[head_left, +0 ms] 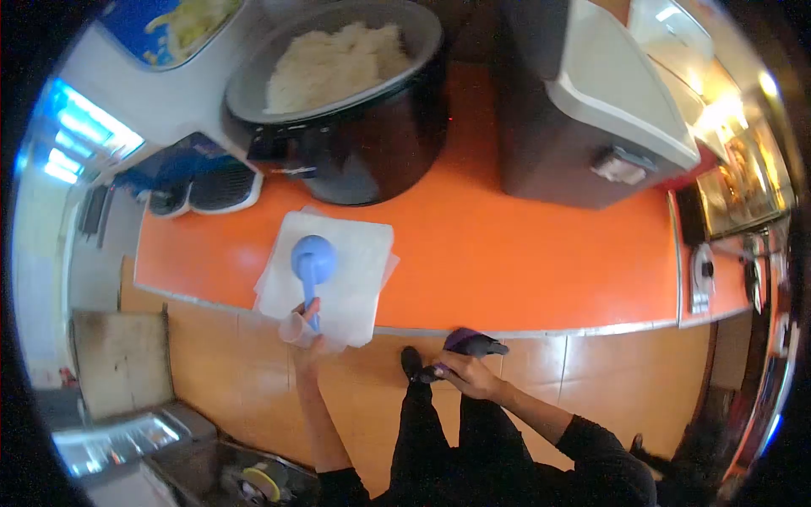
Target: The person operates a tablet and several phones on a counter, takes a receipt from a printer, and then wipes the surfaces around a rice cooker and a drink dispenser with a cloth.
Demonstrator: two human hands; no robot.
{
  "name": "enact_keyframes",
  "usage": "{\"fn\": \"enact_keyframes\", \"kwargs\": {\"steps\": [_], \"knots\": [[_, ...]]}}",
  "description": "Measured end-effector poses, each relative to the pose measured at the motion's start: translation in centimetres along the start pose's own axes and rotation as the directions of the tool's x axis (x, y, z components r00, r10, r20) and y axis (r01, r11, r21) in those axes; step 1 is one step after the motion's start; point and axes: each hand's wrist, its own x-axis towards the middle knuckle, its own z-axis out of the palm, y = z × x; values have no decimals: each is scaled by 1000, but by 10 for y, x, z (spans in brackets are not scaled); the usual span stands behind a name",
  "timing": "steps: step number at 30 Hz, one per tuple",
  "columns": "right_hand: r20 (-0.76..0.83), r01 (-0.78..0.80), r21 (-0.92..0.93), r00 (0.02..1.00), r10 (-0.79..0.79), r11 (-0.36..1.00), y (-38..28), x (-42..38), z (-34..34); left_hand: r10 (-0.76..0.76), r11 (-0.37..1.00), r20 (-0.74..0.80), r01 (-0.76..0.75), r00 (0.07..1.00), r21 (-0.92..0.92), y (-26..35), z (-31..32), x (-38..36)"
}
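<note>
My left hand [308,334] is closed around the handle of a blue scoop [313,258], whose round bowl is over a stack of white paper sheets [346,283] on the orange counter. A small translucent cup [293,328] is at the same hand, partly hidden by the fingers. My right hand [469,374] is closed in front of the counter's edge, with a dark purple and black item [475,342] right beside it; whether the fingers grip that item is unclear.
A black cooker [372,160] full of white rice [338,66] stands behind the paper. On the orange counter [524,262] a large dark bin with a white lid [621,93] is at the right. A black-and-white tray [224,188] sits at the left.
</note>
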Motion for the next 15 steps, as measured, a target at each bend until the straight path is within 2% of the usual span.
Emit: {"fn": "enact_keyframes", "kwargs": {"steps": [1, 2, 3, 4, 5, 6, 7, 9, 11, 12, 13, 14, 15], "knots": [[-82, -1, -14, 997, 0, 1000, -3, -14, 5, 73, 997, 10, -74, 997, 31, -12, -8, 6], [-19, -120, -113, 993, 119, 986, 0, -31, 9, 92, 992, 91, -99, 992, 78, -27, -19, 14], [-57, -140, -115, 989, 134, 984, -2, -40, 8, 111, 991, 124, -120, 986, 66, -19, -15, 23], [-177, -336, -79, 931, 318, 939, -6, -52, 5, 27, 999, 84, -30, 996, 27, -1, -8, 25], [-273, -518, -13, 825, 495, 855, -10, -67, 4, -75, 997, 47, 75, 996, -8, 8, -4, 22], [-431, -577, 211, 669, 605, 789, 15, -80, 10, -77, 997, 74, 78, 994, -9, 6, -3, 22], [-536, -561, 433, 468, 702, 705, 20, -76, 6, -42, 999, 76, 44, 996, -13, 5, -4, 25], [-748, -295, 560, 224, 625, 775, -1, -78, -42, 0, 1000, 91, 2, 996, -23, -1, -5, 32], [-808, -289, 478, 226, 544, 830, -12, -75, -86, -67, 997, 86, 70, 994, -41, -12, -9, 31], [-671, -87, 672, 349, 654, 736, -29, -64, -101, -65, 997, 104, 70, 992, -41, -11, -12, 31], [-526, 93, 825, 487, 697, 558, -40, -51, -112, -47, 998, 114, 51, 992, -28, -8, -13, 31], [-584, -86, 668, 555, 592, 739, -12, -42, -114, -31, 999, 132, 33, 991, -18, -7, -13, 31], [-597, -246, 446, 634, 491, 860, 29, -32, -112, -30, 999, 170, 35, 985, -24, -11, -14, 31]]}}
